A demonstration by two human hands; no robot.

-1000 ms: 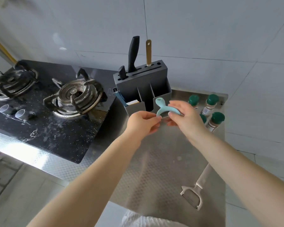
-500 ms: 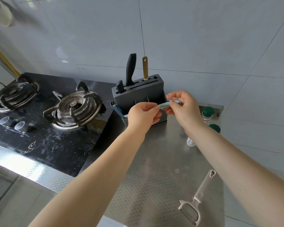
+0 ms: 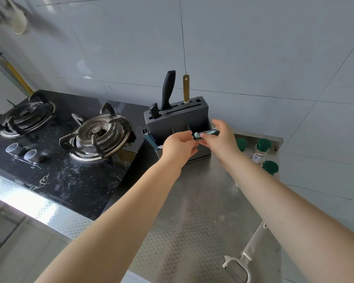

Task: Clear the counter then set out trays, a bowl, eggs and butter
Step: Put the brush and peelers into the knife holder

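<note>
The bench (image 3: 192, 217) is a steel top with a dotted pattern, running from the black stove (image 3: 55, 160) on the left to the tiled wall on the right. In the head view, both bare arms reach forward over it toward the grey knife block (image 3: 177, 121), which stands at the back against the wall, just beside the stove's right edge.

A small light-blue tool (image 3: 205, 133) is held in the air in front of the block's open front compartments, level with their top edge. The right hand (image 3: 217, 139) pinches it, its fingertips (image 3: 202, 136) pressed together on the tool and the thumb raised above. The left hand (image 3: 178, 146) has its fingers curled, its grip closing on the tool's near end; the exact contact is hidden behind the knuckles.

In the block's top slots stand a black-handled knife (image 3: 169, 88), a shorter black handle (image 3: 154, 112) and a tan-handled tool (image 3: 185, 88).

To the right of the block, near the wall, stand small bottles with green caps (image 3: 263, 145), partly hidden by the right forearm. A white peeler (image 3: 243, 260) lies flat on the bench near its front right corner, well apart from the hands. Two gas burners (image 3: 98, 135) sit on the stove, with two knobs (image 3: 23, 152) in front.
</note>
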